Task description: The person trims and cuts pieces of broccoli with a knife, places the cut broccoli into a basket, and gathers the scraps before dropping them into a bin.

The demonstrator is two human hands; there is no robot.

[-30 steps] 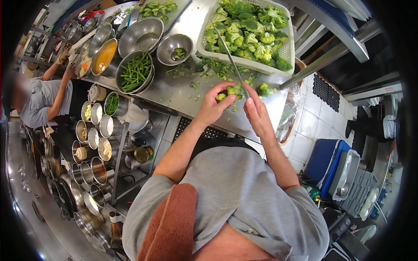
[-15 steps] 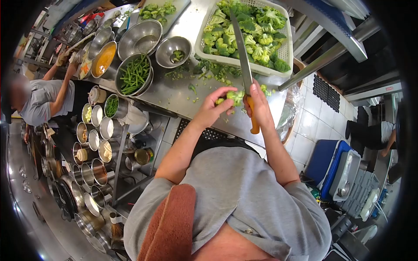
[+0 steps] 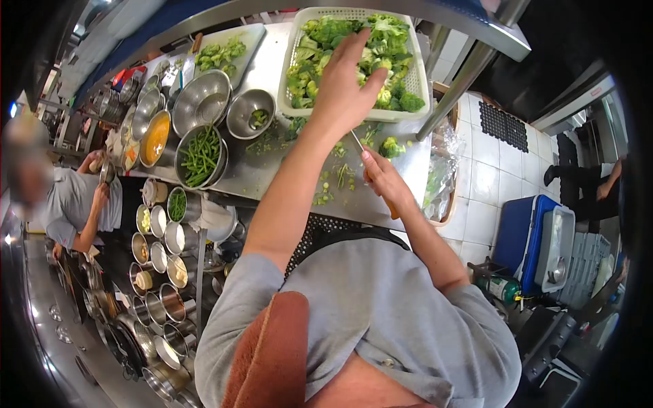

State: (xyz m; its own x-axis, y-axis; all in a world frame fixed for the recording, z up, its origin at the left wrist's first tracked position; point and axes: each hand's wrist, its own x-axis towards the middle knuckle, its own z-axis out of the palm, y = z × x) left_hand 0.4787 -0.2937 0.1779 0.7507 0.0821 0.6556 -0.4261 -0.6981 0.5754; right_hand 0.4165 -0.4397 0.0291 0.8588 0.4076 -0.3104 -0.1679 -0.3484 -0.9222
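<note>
My left hand (image 3: 348, 88) is over the white perforated basket (image 3: 289, 88), its fingers stretched out and the thumb apart. Heaps of cut broccoli (image 3: 391, 64) fill the basket under it. A knife (image 3: 392, 207) with an orange handle is gripped in my right hand (image 3: 386, 178); its blade points away from me, partly hidden behind my left wrist. Just beyond the right hand a loose broccoli floret (image 3: 391, 147) lies on the steel table (image 3: 262, 166). Green trimmings (image 3: 326, 187) are scattered between my arms.
Left of the basket are a small steel bowl (image 3: 250, 114), a bowl of green beans (image 3: 201, 156) and a cutting board (image 3: 252, 47) with broccoli. A metal post (image 3: 457, 92) stands at the right. A person (image 3: 85, 204) in grey works at far left.
My left hand has moved forward from the table edge to over the basket, and the floret it held no longer shows in it. The knife has lowered, its blade now less upright.
</note>
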